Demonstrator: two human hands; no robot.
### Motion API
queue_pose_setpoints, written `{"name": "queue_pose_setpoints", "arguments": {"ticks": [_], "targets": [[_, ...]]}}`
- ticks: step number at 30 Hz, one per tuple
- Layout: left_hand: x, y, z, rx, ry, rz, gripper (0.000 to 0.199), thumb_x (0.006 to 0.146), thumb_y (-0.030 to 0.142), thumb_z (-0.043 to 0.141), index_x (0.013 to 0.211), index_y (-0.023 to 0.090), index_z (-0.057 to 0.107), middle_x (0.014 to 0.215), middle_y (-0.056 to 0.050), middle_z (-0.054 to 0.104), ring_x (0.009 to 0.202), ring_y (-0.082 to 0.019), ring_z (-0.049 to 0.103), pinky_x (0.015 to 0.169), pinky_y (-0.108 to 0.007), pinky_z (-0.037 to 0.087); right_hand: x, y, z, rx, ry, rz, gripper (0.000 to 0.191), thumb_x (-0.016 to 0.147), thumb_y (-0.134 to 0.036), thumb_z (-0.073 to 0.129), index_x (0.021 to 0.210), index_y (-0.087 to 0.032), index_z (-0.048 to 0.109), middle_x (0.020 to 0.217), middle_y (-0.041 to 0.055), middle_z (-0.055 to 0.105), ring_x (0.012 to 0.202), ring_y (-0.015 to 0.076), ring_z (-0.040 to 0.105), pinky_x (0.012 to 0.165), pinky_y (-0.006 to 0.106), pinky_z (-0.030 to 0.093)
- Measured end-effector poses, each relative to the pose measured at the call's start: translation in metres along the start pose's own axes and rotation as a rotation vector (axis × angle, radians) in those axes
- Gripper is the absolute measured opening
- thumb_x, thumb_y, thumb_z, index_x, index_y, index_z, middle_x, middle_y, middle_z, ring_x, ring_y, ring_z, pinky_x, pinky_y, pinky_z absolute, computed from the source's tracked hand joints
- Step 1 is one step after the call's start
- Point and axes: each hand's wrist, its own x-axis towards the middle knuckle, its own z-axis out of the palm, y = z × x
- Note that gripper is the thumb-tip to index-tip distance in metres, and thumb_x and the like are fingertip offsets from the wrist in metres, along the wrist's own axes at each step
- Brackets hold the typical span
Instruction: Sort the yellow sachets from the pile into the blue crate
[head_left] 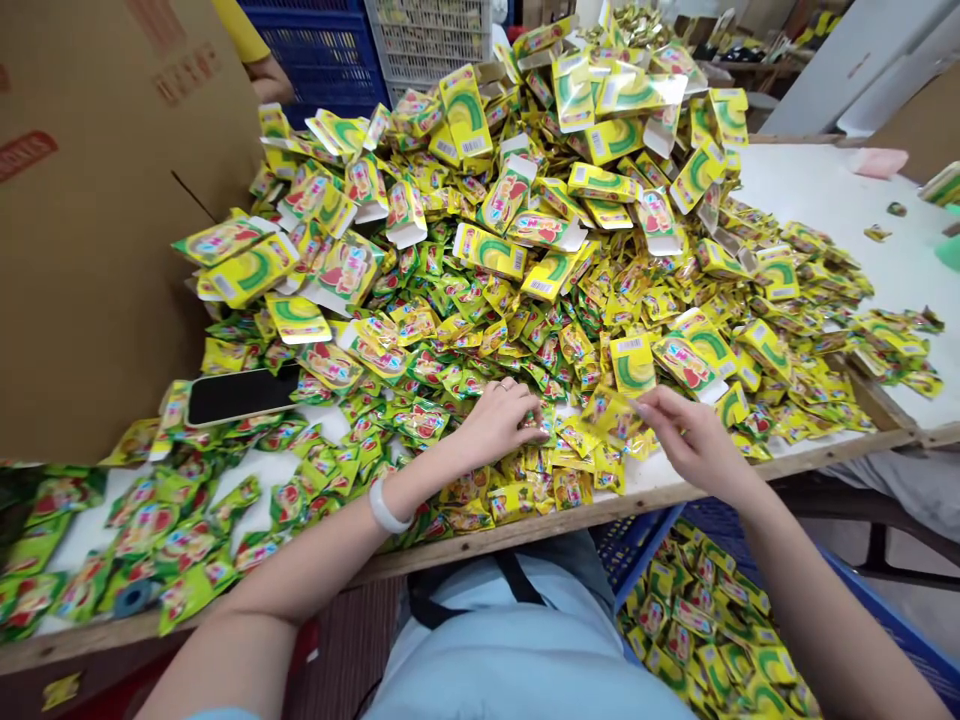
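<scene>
My left hand [501,422], with a ring and a white wristband, reaches into the heap of small candy packets [480,375]. Its fingers are curled down among them, and what lies under the fingertips is hidden. My right hand [694,445] pinches the edge of a yellow candy packet [611,414] between thumb and finger, just above the table's front edge. Behind that packet lies a yellow and green candy box [632,364]. More yellow packets [570,490] lie flat below, between my two hands.
Many open candy boxes [491,250] top the heap. A large cardboard carton [90,230] stands at left, near a black phone [241,396]. A wooden rim [525,533] edges the table. Below right is a blue crate [885,610] of filled boxes. Someone's arm [268,80] shows behind the carton.
</scene>
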Motion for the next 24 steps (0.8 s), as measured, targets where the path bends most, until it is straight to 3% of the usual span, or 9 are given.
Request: {"name": "queue_pose_setpoints", "arguments": {"ticks": [3,6,9,14,16,18,20,24], "targets": [[0.002,-0.003,0.001,0.018,0.035,-0.014,0.039,0.086,0.049,0.067,0.109,0.018,0.061,0.113,-0.01,0.061,0.105,-0.027,0.055,0.088,-0.038,0.04,-0.003,-0.005,0.009,0.081,-0.112,-0.078,0.022,0.101,-0.032,0.043,0.087,-0.022,0.057,0.102,0.0096,0.066,0.095,0.0205,0.065,0.083,0.031,0.052],[0.004,-0.005,0.001,0.069,-0.028,-0.04,0.052,0.082,0.055,0.069,0.114,0.014,0.06,0.106,-0.012,0.063,0.101,-0.029,0.057,0.087,-0.039,0.04,-0.003,-0.003,0.019,0.074,-0.187,-0.132,0.02,0.101,-0.029,0.044,0.09,-0.021,0.058,0.114,0.0127,0.062,0.109,0.0218,0.062,0.092,0.035,0.051],[0.005,-0.003,-0.003,0.054,-0.079,-0.026,0.044,0.082,0.054,0.07,0.103,0.016,0.065,0.101,-0.01,0.065,0.101,-0.03,0.059,0.088,-0.039,0.04,-0.002,0.002,0.029,0.059,-0.226,-0.145,0.022,0.102,-0.028,0.041,0.089,-0.021,0.058,0.116,0.0137,0.061,0.112,0.022,0.061,0.094,0.036,0.051],[0.004,0.005,-0.018,-0.221,-0.055,0.028,0.02,0.093,0.033,0.06,0.105,0.019,0.067,0.097,-0.005,0.071,0.094,-0.022,0.063,0.087,-0.033,0.042,0.001,0.004,0.041,0.026,-0.198,-0.183,0.021,0.102,-0.029,0.043,0.093,-0.021,0.06,0.138,0.0153,0.05,0.132,0.0253,0.049,0.104,0.042,0.046],[0.004,0.008,-0.025,-0.315,-0.105,0.069,0.017,0.093,0.024,0.056,0.105,0.018,0.068,0.091,-0.004,0.072,0.084,-0.019,0.063,0.078,-0.029,0.042,0.006,0.0,0.042,0.005,-0.22,-0.199,0.023,0.103,-0.028,0.041,0.093,-0.02,0.06,0.13,0.0144,0.056,0.123,0.0234,0.056,0.099,0.039,0.049],[0.004,0.01,-0.031,-0.378,-0.143,0.085,0.02,0.094,0.021,0.053,0.105,0.018,0.069,0.087,-0.003,0.072,0.075,-0.017,0.063,0.071,-0.026,0.042,0.013,-0.004,0.042,-0.035,-0.255,-0.217,0.025,0.103,-0.027,0.038,0.091,-0.02,0.059,0.107,0.011,0.064,0.098,0.0203,0.064,0.084,0.033,0.052],[0.004,0.009,-0.033,-0.438,-0.166,0.067,0.023,0.095,0.021,0.049,0.106,0.017,0.069,0.083,-0.003,0.071,0.069,-0.015,0.062,0.067,-0.025,0.041,0.018,-0.007,0.044,-0.099,-0.272,-0.229,0.025,0.103,-0.026,0.038,0.09,-0.02,0.058,0.086,0.0065,0.065,0.077,0.0186,0.063,0.069,0.029,0.049],[0.001,0.006,-0.03,-0.619,-0.218,0.001,0.029,0.099,0.023,0.04,0.109,0.016,0.066,0.08,-0.003,0.071,0.069,-0.016,0.065,0.069,-0.025,0.044,0.022,-0.007,0.049,-0.2,-0.243,-0.227,0.026,0.103,-0.026,0.037,0.09,-0.02,0.058,0.081,0.0063,0.066,0.071,0.0194,0.063,0.063,0.028,0.045]]}}
